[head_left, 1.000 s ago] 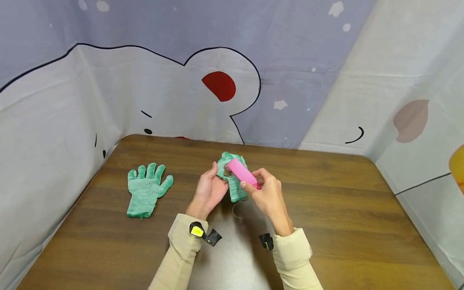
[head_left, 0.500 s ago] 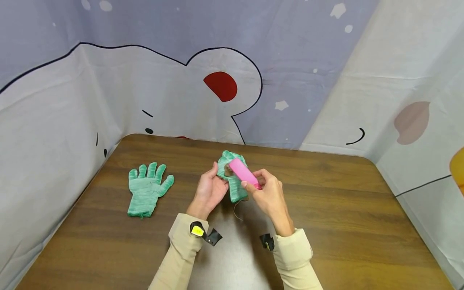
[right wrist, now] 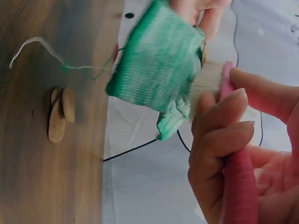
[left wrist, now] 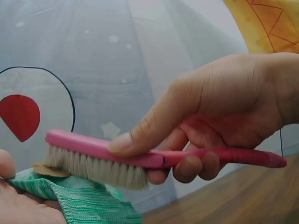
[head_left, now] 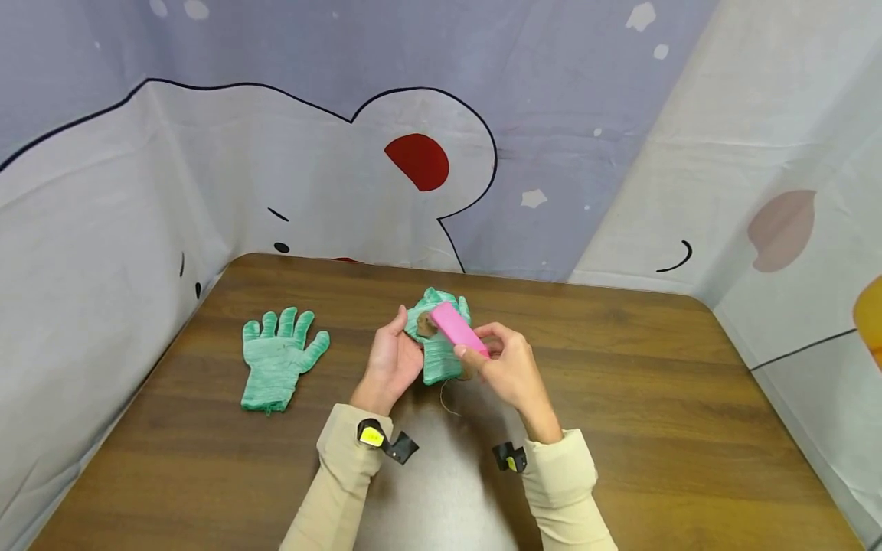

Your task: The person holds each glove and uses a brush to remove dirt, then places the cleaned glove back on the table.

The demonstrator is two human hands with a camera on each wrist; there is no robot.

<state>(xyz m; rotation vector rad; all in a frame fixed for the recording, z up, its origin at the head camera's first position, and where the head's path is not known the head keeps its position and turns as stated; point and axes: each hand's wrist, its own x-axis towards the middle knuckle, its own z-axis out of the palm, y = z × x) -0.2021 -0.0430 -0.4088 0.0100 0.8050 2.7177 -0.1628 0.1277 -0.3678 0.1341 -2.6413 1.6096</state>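
Note:
My left hand (head_left: 391, 356) holds a green knitted glove (head_left: 441, 360) above the table, its thumb beside a flat brown piece (head_left: 426, 324) that lies on the glove. The fingers behind the glove are mostly hidden. In my right hand (head_left: 511, 367) is a pink brush (head_left: 457, 327), gripped with the thumb on the brush's back. Pale bristles (left wrist: 98, 169) face down in the left wrist view, their far end meeting the brown piece. A second green glove (head_left: 276, 360) lies flat on the left of the table, fingers spread.
Several flat, oval brown pieces (right wrist: 58, 116) lie on the wooden table (head_left: 654, 428) below the held glove. Close by them runs a thin loose thread (right wrist: 39, 42). Printed cloth (head_left: 276, 168) hangs behind the table and along its sides.
The held glove has shifted slightly left with my left hand, showing more of the brown piece. The brush has moved a little left too. The other glove stays put.

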